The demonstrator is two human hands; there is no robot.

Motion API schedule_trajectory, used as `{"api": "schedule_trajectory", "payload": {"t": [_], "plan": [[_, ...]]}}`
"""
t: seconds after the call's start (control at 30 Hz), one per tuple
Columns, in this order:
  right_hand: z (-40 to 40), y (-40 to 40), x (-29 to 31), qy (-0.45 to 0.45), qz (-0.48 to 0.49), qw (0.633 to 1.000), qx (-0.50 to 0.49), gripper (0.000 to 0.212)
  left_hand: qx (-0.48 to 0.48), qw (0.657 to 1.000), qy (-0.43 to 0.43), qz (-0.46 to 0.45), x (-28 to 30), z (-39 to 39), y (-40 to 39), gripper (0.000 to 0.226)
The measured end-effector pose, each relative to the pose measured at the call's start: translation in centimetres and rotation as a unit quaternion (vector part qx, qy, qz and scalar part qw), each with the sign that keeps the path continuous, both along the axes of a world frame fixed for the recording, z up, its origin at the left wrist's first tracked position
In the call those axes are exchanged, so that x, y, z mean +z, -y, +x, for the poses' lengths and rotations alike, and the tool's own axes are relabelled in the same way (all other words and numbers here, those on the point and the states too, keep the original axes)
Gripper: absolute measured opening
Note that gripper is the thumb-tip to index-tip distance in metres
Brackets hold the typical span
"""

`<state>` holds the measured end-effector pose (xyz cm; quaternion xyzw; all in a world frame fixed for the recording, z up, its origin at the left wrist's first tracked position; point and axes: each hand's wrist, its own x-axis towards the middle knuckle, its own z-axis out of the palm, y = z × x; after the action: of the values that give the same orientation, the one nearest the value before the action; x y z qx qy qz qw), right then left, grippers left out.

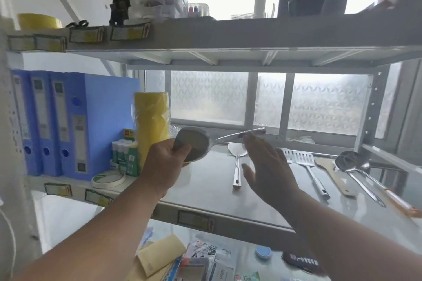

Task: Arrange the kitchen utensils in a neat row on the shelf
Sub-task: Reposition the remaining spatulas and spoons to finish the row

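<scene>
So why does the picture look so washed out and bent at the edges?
Head view: daylight through the frosted window backlights everything and blows out the top; the wide lens bows the shelf; the right hand and the ladle in the left hand are motion-blurred.

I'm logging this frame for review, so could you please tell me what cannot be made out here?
- Slotted spatula: head partly hidden behind the right hand, head view.
- Ladle held in the left hand: motion-blurred.
- Shelf labels: too blurred to read.
</scene>
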<state>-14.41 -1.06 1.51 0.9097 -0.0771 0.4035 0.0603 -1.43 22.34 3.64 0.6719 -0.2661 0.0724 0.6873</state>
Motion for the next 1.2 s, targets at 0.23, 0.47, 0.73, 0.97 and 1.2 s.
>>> {"api": "schedule_trajectory", "payload": {"t": [0.23,0.47,0.73,0.97,1.2], "plan": [[-2.9,2.5,2.9,0.082,-0.091,0.991,-0.052,0.049,-0.191,0.96,-0.158,-0.126,1.2,-2.0,0.4,0.016],[-6.0,4.8,3.0,0.048,-0.097,0.992,-0.059,0.013,-0.223,0.934,-0.212,-0.183,2.5,-2.3,0.3,0.017],[-8.0,1.0,2.5,-0.032,0.173,0.984,-0.002,0.013,-0.304,0.905,-0.272,-0.12,2.4,-4.2,2.7,0.065],[-5.6,-4.4,3.4,0.022,0.535,0.839,0.095,0.021,-0.344,0.911,-0.169,0.153,0.7,-8.0,5.2,0.058],[-2.5,-5.7,3.0,0.031,0.654,0.747,0.113,0.029,-0.316,0.924,-0.18,0.117,0.4,-8.0,4.4,0.056]]}}
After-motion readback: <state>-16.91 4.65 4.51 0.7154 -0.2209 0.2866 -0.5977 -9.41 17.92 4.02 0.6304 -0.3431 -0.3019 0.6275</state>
